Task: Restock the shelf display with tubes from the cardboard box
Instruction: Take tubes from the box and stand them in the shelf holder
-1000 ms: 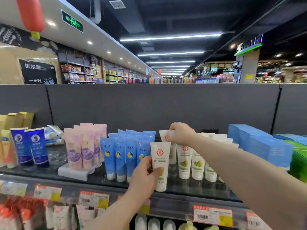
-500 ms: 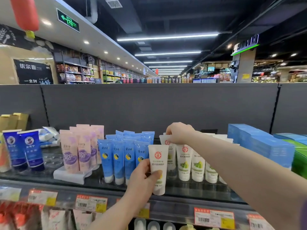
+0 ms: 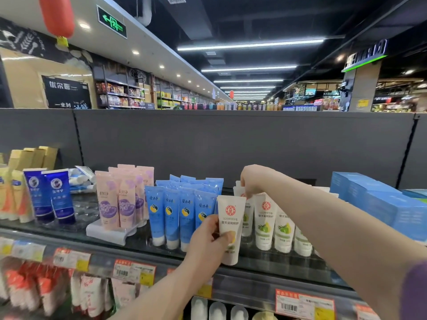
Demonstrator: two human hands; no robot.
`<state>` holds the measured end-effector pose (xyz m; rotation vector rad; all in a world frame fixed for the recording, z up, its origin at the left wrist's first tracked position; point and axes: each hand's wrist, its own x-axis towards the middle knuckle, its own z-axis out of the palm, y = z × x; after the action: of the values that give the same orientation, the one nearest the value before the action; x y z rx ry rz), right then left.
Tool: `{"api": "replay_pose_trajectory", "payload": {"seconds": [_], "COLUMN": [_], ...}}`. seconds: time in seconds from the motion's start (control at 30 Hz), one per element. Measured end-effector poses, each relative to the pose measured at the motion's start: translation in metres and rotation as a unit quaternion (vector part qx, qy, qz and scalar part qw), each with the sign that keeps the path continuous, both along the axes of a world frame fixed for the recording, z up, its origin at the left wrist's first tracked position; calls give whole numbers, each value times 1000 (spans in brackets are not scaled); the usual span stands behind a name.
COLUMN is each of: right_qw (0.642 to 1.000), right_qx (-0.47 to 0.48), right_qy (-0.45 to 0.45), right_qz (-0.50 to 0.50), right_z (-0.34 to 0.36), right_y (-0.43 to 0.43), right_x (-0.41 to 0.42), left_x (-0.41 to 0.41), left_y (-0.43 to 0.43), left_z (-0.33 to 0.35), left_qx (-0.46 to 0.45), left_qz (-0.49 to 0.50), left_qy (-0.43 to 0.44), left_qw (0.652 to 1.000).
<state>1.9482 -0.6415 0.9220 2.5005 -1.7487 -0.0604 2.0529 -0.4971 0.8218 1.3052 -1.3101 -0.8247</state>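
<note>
At the front edge of the shelf [image 3: 265,271] the left hand [image 3: 208,241] pinches a white tube [image 3: 232,218] upright; the right hand [image 3: 253,179] pinches the top of the rear tube [image 3: 239,192]. It seems the placing step: next, set it straight in its row.

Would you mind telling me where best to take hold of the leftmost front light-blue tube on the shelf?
I'd pinch the flat crimped top of the light-blue tube from above and in front. It stands cap down, packed against tubes to its right and behind, so the top edge and front face are the freest parts.
</note>
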Motion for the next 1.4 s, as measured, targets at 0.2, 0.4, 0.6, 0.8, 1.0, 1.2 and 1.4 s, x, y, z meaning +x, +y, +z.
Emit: {"api": "replay_pose_trajectory", "payload": {"seconds": [0.2, 0.4, 0.6, 0.8, 1.0, 1.2, 1.4], "right_qw": [995, 970, 986, 992, 993, 993, 992], "right_qx": [-36, 74, 11, 2, 22, 44, 41], "right_qy": [-77, -189, -92, -58, -35, -66, -68], "right_qz": [46, 136, 141, 115, 106, 92, 96], "right_z": [5, 32, 14, 1, 2, -1, -5], "right_y": [10, 56, 52, 46, 39, 29, 25], "right_x": [-17, -34, -37, -30, -30, -29, -30], "left_x": [-8, -25, -29, -30, -29, -28, -25], "left_y": [-8, -24, -45, -61, -65, -66, -72], "left_z": [6, 8, 3, -7, -6, -8, -6], "left_qx": [-14, -35, -41, -4, 1, 4, 26], "left_qz": [-5, -3, 39, 5, -3, 1, -14], "left_qy": [-2, -27, -51, -70, -51, -85, -126], "left_qw": [1000, 999, 997, 997, 999, 996, 992]}}
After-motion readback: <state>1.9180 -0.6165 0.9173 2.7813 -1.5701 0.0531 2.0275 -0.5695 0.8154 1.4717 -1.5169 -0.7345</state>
